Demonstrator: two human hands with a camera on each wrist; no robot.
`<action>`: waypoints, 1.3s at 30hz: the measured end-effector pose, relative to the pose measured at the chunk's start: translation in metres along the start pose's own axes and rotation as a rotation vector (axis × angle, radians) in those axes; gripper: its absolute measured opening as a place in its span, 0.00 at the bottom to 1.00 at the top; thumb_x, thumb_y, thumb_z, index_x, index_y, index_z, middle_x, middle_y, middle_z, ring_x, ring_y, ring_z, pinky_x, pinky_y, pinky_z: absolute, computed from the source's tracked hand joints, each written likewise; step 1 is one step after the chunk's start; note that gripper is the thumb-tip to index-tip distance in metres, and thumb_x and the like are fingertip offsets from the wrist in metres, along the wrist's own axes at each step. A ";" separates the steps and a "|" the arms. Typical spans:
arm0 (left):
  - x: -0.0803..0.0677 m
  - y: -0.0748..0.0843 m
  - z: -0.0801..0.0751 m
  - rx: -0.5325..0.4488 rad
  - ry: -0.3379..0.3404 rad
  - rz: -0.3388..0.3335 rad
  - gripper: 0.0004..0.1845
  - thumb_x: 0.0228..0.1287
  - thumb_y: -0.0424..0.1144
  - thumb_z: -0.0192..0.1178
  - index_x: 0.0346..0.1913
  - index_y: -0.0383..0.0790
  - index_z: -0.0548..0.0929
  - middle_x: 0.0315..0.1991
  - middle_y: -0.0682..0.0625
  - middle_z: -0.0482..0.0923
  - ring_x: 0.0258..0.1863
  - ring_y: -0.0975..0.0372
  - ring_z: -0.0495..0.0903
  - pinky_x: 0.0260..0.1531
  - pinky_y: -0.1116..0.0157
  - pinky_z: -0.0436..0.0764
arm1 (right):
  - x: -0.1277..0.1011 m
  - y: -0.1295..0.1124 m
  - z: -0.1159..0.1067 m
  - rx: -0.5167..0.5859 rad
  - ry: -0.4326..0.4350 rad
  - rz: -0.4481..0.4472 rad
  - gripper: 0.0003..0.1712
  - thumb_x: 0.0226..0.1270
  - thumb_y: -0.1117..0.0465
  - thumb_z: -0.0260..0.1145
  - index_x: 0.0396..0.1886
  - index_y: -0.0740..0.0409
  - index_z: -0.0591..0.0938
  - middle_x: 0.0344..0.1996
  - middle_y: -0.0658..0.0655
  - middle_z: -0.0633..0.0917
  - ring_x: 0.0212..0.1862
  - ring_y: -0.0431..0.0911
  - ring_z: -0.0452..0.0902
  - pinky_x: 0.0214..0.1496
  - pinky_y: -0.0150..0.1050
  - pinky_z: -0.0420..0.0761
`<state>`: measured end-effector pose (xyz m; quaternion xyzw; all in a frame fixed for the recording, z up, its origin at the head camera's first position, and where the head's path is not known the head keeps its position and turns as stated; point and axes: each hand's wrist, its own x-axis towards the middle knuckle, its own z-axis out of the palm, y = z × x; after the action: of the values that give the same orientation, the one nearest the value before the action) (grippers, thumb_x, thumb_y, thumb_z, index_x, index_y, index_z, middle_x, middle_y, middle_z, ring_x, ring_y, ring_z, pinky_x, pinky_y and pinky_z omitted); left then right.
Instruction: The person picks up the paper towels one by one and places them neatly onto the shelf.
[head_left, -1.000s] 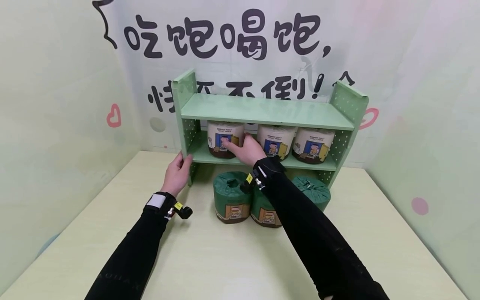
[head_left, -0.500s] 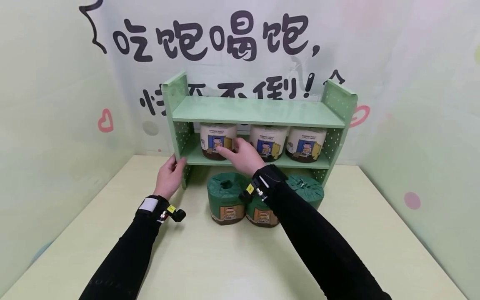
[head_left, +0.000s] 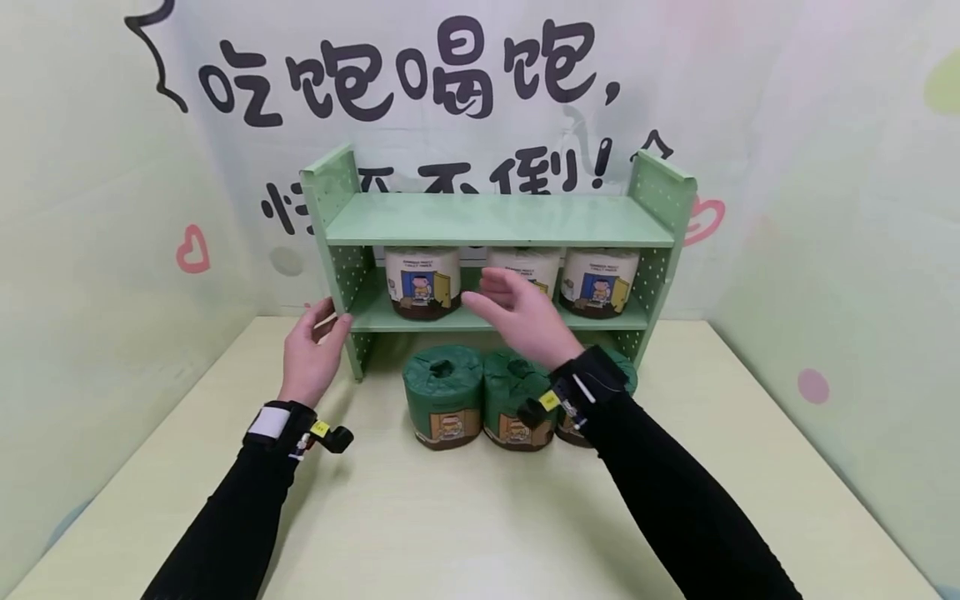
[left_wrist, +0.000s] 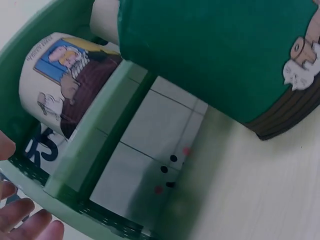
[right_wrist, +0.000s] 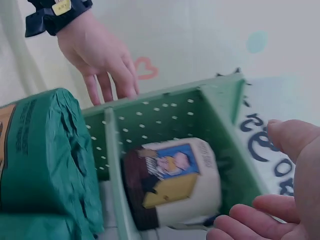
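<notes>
A light green two-tier shelf (head_left: 498, 221) stands at the back of the table. Three white-wrapped toilet paper rolls sit in its lower tier: a left roll (head_left: 422, 283), a middle roll (head_left: 525, 260) partly covered by my right hand, and a right roll (head_left: 600, 283). My right hand (head_left: 525, 321) hovers before the shelf, fingers extended, holding nothing, just right of the left roll. At the shelf's left side panel, my left hand (head_left: 311, 358) has relaxed fingers; its fingertips appear to touch the panel's edge (right_wrist: 160, 94) in the right wrist view.
Green-wrapped toilet paper rolls stand in a row on the table in front of the shelf: a left one (head_left: 444, 396), a middle one (head_left: 519, 404) and a third (head_left: 572, 427) mostly behind my right wrist. A printed wall sheet (head_left: 420, 150) hangs behind.
My right hand has let go of the left white roll and drawn back to the right. My left hand stays by the side panel, its fingers looser. The head view has turned slightly right.
</notes>
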<state>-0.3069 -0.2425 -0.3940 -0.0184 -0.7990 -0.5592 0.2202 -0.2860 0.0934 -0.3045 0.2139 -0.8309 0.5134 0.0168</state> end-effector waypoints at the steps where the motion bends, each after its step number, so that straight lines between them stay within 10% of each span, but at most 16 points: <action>1: -0.001 0.003 -0.002 -0.005 0.007 0.011 0.36 0.86 0.52 0.58 0.85 0.39 0.65 0.84 0.41 0.67 0.81 0.47 0.72 0.78 0.52 0.75 | -0.005 0.001 -0.004 0.002 0.013 -0.011 0.41 0.85 0.41 0.64 0.87 0.50 0.64 0.82 0.57 0.73 0.82 0.50 0.70 0.82 0.52 0.74; 13: -0.018 0.041 0.006 -0.127 0.195 0.113 0.25 0.80 0.42 0.65 0.73 0.38 0.80 0.70 0.45 0.79 0.65 0.64 0.80 0.59 0.74 0.80 | -0.054 0.022 -0.063 0.044 0.255 -0.109 0.36 0.86 0.52 0.66 0.83 0.61 0.68 0.77 0.64 0.78 0.78 0.53 0.75 0.84 0.53 0.71; 20: -0.036 0.056 0.021 -0.164 -0.017 0.186 0.22 0.82 0.39 0.64 0.72 0.37 0.80 0.65 0.50 0.83 0.62 0.72 0.81 0.59 0.78 0.81 | -0.064 0.032 -0.101 -0.003 0.415 -0.100 0.35 0.85 0.47 0.66 0.81 0.59 0.72 0.74 0.60 0.81 0.73 0.47 0.79 0.77 0.41 0.79; 28: -0.045 0.051 0.035 -0.173 -0.231 0.173 0.28 0.82 0.38 0.63 0.79 0.36 0.73 0.77 0.36 0.73 0.75 0.48 0.76 0.63 0.79 0.79 | -0.060 0.062 -0.133 0.056 0.651 0.001 0.36 0.81 0.44 0.69 0.79 0.56 0.74 0.75 0.60 0.80 0.69 0.42 0.78 0.75 0.42 0.76; 33: -0.049 0.042 0.044 -0.114 -0.337 0.134 0.35 0.81 0.42 0.65 0.84 0.41 0.66 0.84 0.40 0.65 0.79 0.39 0.71 0.74 0.54 0.79 | -0.058 0.086 -0.143 0.098 0.737 0.110 0.43 0.79 0.43 0.70 0.84 0.53 0.66 0.80 0.58 0.72 0.76 0.50 0.72 0.77 0.47 0.75; 39: -0.052 0.031 0.053 -0.066 -0.416 0.086 0.44 0.78 0.47 0.69 0.88 0.45 0.59 0.89 0.41 0.56 0.85 0.37 0.60 0.81 0.37 0.66 | -0.052 0.114 -0.146 0.079 0.637 0.197 0.52 0.80 0.41 0.68 0.91 0.52 0.54 0.88 0.59 0.62 0.85 0.56 0.63 0.85 0.57 0.69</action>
<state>-0.2689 -0.1713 -0.4005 -0.1747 -0.8070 -0.5593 0.0733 -0.3087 0.2797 -0.3447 -0.0381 -0.7800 0.5855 0.2175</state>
